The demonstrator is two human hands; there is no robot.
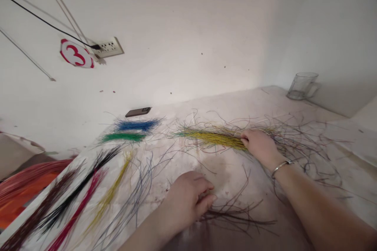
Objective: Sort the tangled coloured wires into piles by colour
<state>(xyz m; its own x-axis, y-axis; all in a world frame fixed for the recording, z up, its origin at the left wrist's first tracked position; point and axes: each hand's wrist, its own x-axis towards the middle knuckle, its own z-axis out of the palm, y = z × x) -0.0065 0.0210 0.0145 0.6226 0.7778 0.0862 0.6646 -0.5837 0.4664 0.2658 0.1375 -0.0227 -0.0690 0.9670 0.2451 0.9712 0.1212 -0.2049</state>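
My right hand (260,146) is closed in a pinch at the right part of a long bundle of yellow wires (218,138). Loose, tangled wires (312,145) spread around and past that hand. Lower and nearer to me, my left hand (190,195) has its fingers curled toward the thumb. Thin dark brown wires (232,216) fan out to the right from under its thumb, and the hand seems closed on their near end. Its palm and lower fingers are hidden. A metal bangle (279,168) circles my right wrist.
Separate bundles lie on the white-covered table at left: blue (137,125), green (123,137), black (85,180), red (79,208), brown (44,211), yellow (113,188) and grey-blue wires (134,196). A phone (138,112) lies by the wall; a glass mug (301,86) stands far right.
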